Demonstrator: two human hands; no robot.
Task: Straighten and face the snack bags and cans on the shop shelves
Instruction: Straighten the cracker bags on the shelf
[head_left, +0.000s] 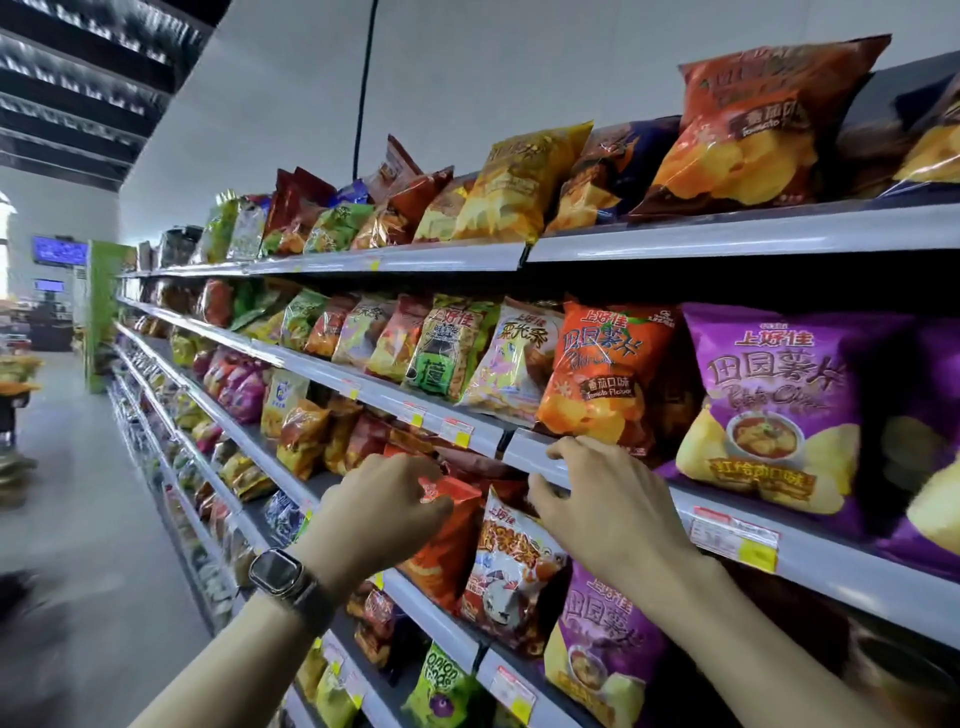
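Snack bags fill long shop shelves running from lower right to far left. My left hand (384, 506), with a watch on its wrist, grips the top of a red-orange bag (441, 545) on the third shelf down. My right hand (602, 499) has curled fingers at the top edge of a white and red bag (511, 561) beside it, just under the shelf rail (524, 452). A purple chip bag (608, 639) stands to the right of those. Above them sit an orange tomato chip bag (602, 374) and a large purple bag (774, 410). No cans are visible.
The top shelf carries leaning yellow (519, 192) and red (753, 124) chip bags. A green onion-ring bag (441, 686) sits on the shelf below my hands. Price tags (735, 535) line the rails. The grey aisle floor (78, 493) runs along the left toward a counter.
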